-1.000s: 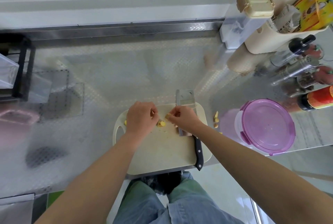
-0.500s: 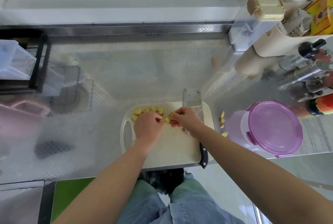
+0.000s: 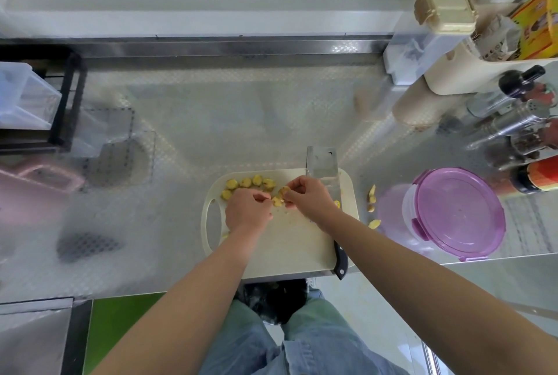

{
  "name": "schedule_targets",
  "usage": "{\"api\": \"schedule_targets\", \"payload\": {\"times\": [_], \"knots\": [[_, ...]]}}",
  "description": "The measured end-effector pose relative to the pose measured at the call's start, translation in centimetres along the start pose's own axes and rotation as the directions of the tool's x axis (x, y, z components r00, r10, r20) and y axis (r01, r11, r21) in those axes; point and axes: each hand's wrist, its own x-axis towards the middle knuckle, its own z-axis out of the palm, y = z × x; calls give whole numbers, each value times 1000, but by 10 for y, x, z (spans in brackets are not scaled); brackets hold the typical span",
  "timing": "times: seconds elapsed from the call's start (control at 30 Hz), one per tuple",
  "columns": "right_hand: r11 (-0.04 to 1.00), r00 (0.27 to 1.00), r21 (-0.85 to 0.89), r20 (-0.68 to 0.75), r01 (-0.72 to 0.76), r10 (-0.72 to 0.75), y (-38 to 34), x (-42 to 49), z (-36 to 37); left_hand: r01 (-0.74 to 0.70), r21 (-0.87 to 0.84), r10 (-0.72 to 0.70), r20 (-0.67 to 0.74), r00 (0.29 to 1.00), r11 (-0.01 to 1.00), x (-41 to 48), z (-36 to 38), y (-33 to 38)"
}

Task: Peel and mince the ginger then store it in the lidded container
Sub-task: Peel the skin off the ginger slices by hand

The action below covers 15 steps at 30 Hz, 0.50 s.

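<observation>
A cream cutting board (image 3: 290, 247) lies at the counter's front edge. Several yellow ginger slices (image 3: 246, 183) sit in a row near its far left corner. My left hand (image 3: 246, 211) is curled over the board just below them, fingertips pinched by a small ginger piece (image 3: 276, 200). My right hand (image 3: 309, 198) pinches another ginger slice (image 3: 283, 192) next to it. A cleaver (image 3: 322, 163) lies along the board's right side under my right forearm, its black handle (image 3: 340, 260) over the front edge. A purple-lidded container (image 3: 456, 213) stands closed to the right.
Ginger peel scraps (image 3: 372, 198) lie on the steel counter between board and container. Bottles and shakers (image 3: 513, 124) crowd the far right, with a cream caddy (image 3: 471, 72) behind. A black rack (image 3: 60, 102) stands at far left. My knees show below the counter edge.
The camera view has shifted, so the board sits further right in frame. My left hand drew back towards me, uncovering the row of slices; both hands stay pinched together over the board.
</observation>
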Motion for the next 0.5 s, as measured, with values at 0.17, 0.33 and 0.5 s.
{"api": "schedule_targets", "payload": {"times": [0.17,0.33,0.5], "knots": [[1000,1000,28,-16,13,-13,6,4,-2,75,-136,-77,-9,997,988,2,3,-1],[999,998,16,-49,30,-29,6,5,-4,101,-118,-102,-7,995,988,5,5,0],[991,991,-58,71,122,-118,2,4,-2,152,-108,-148,45,988,982,5,6,0]]}}
